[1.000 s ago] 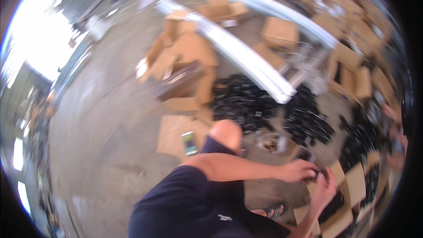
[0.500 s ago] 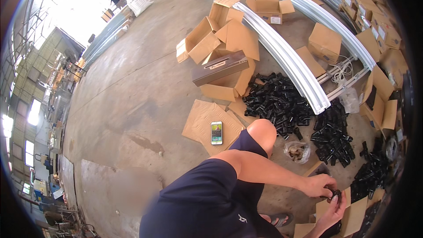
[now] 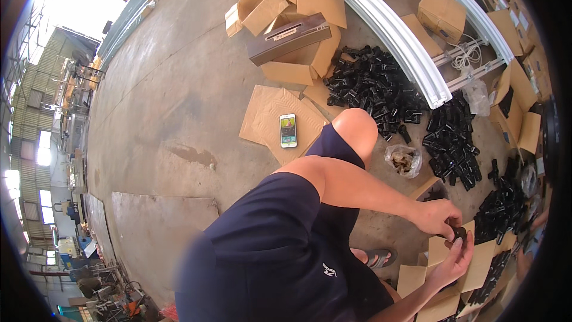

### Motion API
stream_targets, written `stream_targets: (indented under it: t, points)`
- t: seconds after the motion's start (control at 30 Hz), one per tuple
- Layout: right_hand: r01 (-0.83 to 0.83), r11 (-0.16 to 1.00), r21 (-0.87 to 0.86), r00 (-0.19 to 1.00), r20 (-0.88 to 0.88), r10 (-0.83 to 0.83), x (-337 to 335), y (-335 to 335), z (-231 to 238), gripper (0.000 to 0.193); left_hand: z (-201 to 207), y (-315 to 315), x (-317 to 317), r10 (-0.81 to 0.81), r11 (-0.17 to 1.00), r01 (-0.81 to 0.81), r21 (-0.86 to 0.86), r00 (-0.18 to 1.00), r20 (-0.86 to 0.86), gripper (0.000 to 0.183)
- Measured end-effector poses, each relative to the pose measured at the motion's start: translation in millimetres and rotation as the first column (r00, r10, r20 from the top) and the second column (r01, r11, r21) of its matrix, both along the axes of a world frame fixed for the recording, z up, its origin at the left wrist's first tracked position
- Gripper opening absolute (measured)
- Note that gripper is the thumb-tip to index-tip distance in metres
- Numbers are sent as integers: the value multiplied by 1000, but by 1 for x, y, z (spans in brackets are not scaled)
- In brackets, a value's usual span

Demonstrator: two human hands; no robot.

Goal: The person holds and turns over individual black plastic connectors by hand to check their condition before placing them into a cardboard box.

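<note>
A small black part (image 3: 458, 234) is pinched between my two hands over an open cardboard box (image 3: 411, 279) at the lower right. My left hand (image 3: 438, 217) grips it from above and the left with bent fingers. From below, my right hand (image 3: 456, 262) holds it with thumb and fingers. The fingers cover much of the part, so its exact kind cannot be made out. Beyond my hands lie heaps of black plastic fittings (image 3: 451, 149), with another pile (image 3: 499, 211) to the right. A clear plastic bag (image 3: 403, 161) with small brownish pieces sits near my knee.
A phone (image 3: 288, 130) lies screen up on flattened cardboard (image 3: 256, 116). Opened cartons (image 3: 322, 0) and a long dark box (image 3: 289, 39) are heaped farther off. Long white metal profiles (image 3: 396, 33) stretch across the floor, next to coiled white cable (image 3: 468, 56). My sandalled foot (image 3: 380, 257) is beside the open box.
The view has tilted down, so the floor things appear higher. Both hands stay together on the black part, with their fingers slightly shifted around it.
</note>
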State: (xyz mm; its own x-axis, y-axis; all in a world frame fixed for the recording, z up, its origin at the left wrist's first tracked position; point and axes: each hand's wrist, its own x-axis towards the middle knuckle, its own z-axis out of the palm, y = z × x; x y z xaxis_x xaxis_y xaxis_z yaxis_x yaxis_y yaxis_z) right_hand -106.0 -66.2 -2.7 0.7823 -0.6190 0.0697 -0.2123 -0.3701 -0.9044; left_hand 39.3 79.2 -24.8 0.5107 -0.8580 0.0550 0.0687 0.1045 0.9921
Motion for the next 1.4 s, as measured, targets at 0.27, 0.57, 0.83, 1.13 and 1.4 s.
stream_targets:
  t: [0.27, 0.57, 0.83, 1.13, 1.4]
  points:
    - [30, 999, -35, 998, 62, -28, 1, 16, 2, 37, -2, 7, -5, -4, 1000, 4, -14, 999, -49, 31]
    - [70, 995, 64, 997, -44, -67, 0, 10, 12, 36, 1, -1, -1, -93, 996, 92, -18, 993, -69, 35]
    - [-129, 897, 423, 974, 223, 34, 14, 15, 25, 39, 22, 11, 12, -121, 991, 126, 37, 986, -116, 43]
    - [-101, 969, 227, 972, 231, 47, 5, 20, 29, 42, 18, 10, 4, -84, 996, 82, -30, 995, -46, 43]
    - [-30, 999, 21, 983, 184, 26, -1, 17, 23, 44, 15, 6, -4, 4, 998, -15, 57, 983, 182, 43]
